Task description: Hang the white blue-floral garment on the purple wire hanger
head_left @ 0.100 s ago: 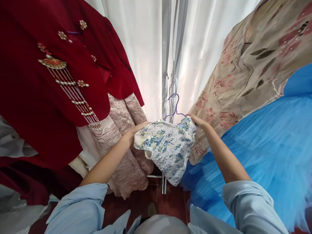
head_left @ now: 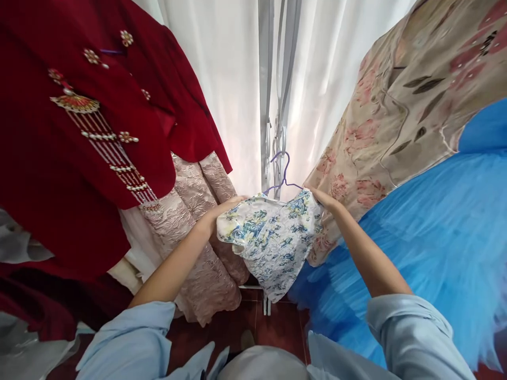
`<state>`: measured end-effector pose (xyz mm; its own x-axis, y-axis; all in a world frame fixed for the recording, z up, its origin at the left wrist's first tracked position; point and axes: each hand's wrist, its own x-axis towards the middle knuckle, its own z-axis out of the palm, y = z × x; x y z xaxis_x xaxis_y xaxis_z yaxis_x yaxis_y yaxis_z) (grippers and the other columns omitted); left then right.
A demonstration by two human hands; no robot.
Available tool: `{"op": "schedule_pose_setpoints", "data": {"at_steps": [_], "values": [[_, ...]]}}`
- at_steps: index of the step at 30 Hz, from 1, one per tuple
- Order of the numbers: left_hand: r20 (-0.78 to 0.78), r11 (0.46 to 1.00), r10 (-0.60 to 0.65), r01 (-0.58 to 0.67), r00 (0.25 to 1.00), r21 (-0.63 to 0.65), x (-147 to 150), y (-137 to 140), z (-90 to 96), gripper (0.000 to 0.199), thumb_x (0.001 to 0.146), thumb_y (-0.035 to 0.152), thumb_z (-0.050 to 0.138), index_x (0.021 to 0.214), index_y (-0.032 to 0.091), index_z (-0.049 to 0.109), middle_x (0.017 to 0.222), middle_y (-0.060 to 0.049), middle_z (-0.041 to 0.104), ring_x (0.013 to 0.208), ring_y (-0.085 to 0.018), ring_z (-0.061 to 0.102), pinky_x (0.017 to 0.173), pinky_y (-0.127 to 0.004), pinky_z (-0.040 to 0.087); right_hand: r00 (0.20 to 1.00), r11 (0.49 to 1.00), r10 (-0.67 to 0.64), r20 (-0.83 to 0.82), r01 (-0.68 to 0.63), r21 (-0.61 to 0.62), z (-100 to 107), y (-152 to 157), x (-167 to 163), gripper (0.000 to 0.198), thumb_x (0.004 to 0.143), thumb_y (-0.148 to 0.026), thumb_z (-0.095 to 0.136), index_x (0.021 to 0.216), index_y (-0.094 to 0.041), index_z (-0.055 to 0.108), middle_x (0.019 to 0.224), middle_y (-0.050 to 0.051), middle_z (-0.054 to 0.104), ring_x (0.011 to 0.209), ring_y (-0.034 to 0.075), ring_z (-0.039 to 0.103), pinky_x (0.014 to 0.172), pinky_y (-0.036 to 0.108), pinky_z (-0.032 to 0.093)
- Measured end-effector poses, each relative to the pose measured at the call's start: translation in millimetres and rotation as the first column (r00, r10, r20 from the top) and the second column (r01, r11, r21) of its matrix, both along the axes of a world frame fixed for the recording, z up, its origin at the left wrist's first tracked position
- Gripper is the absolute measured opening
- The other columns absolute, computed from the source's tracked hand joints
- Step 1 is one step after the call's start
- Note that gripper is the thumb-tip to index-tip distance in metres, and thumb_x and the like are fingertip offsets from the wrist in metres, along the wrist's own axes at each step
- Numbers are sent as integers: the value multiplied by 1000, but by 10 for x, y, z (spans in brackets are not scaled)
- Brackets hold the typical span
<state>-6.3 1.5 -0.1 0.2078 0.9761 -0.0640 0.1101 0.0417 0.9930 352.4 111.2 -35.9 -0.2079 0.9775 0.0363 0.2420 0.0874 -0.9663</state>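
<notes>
A short-sleeved white top [head_left: 273, 243] with a blue, green and yellow floral print is on a thin purple hanger [head_left: 284, 168]. My left hand [head_left: 226, 207] grips its left shoulder, fingers mostly behind the cloth. At the right shoulder, beside the hanger's end, my right hand [head_left: 321, 198] pinches the fabric; its fingertips are partly hidden. Between my hands the neckline is spread and the lower part hangs down. The hanger's hook rises in front of a grey metal stand [head_left: 266, 79]; whether it rests on the stand I cannot tell.
A dark red jacket [head_left: 154, 121] with beaded ornaments hangs at left over a pinkish textured garment [head_left: 198, 232]. To the right are a beige floral garment [head_left: 364, 142] and a blue tulle skirt [head_left: 428, 227]. White curtains [head_left: 222, 79] hang behind, above a red tiled floor [head_left: 277, 332].
The view has shifted slightly, so the red jacket and stand sit a little further left. Both hands keep their hold on the top.
</notes>
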Motion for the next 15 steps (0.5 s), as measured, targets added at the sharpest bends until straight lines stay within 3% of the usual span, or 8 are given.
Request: {"op": "schedule_pose_setpoints", "data": {"at_steps": [2, 4, 7, 9, 12, 14, 15], "values": [[-75, 989, 52, -41, 996, 146, -128, -45, 82, 43, 71, 51, 79, 100, 21, 70, 107, -6, 73, 101, -23, 67, 85, -30, 54, 997, 973, -64, 40, 54, 226, -53, -193, 91, 53, 83, -70, 55, 60, -22, 50, 59, 0, 56, 64, 18, 53, 67, 29, 45], [-147, 979, 22, 8, 989, 201, -265, -126, 189, 46, 79, 60, 70, 98, 19, 70, 108, -7, 72, 101, -23, 66, 86, -30, 53, 982, 888, -166, 94, 108, 446, -90, -402, 166, 58, 84, -72, 51, 55, -23, 39, 54, -2, 43, 57, 14, 43, 58, 26, 37], [-308, 961, -115, 184, 945, 208, -327, -262, 345, 43, 81, 58, 69, 98, 18, 72, 103, -7, 73, 95, -25, 67, 80, -30, 52, 936, 784, -299, 186, 130, 606, -37, -633, 231, 57, 87, -66, 53, 56, -22, 35, 55, -3, 31, 55, 12, 33, 53, 26, 25], [-400, 930, -32, 174, 916, 324, -223, -318, 450, 36, 84, 51, 68, 98, 18, 72, 97, -6, 72, 89, -24, 66, 74, -30, 51, 900, 724, -400, 175, 193, 663, 84, -721, 261, 55, 89, -63, 53, 57, -22, 36, 56, -4, 29, 55, 11, 32, 53, 27, 23], [-474, 783, 294, 75, 830, 617, 63, -317, 622, 26, 93, 40, 57, 96, 18, 70, 92, -5, 68, 86, -22, 62, 74, -30, 46, 873, 669, -480, 81, 305, 678, 296, -879, 314, 53, 90, -60, 56, 58, -21, 39, 58, -3, 30, 56, 11, 31, 52, 27, 23], [-498, 658, 468, 88, 730, 748, 249, -271, 704, 21, 94, 34, 55, 97, 19, 70, 94, -6, 66, 89, -23, 60, 77, -31, 44, 881, 694, -472, 32, 349, 630, 392, -1092, 362, 54, 88, -61, 59, 58, -20, 40, 57, -4, 31, 56, 11, 30, 51, 26, 23], [-493, 606, 519, 106, 698, 788, 324, -240, 719, 20, 94, 33, 55, 98, 19, 70, 96, -6, 65, 90, -23, 60, 79, -32, 44, 896, 731, -443, 20, 349, 586, 419, -1238, 389, 55, 88, -61, 60, 57, -20, 40, 56, -4, 32, 55, 10, 30, 50, 25, 22]]}}
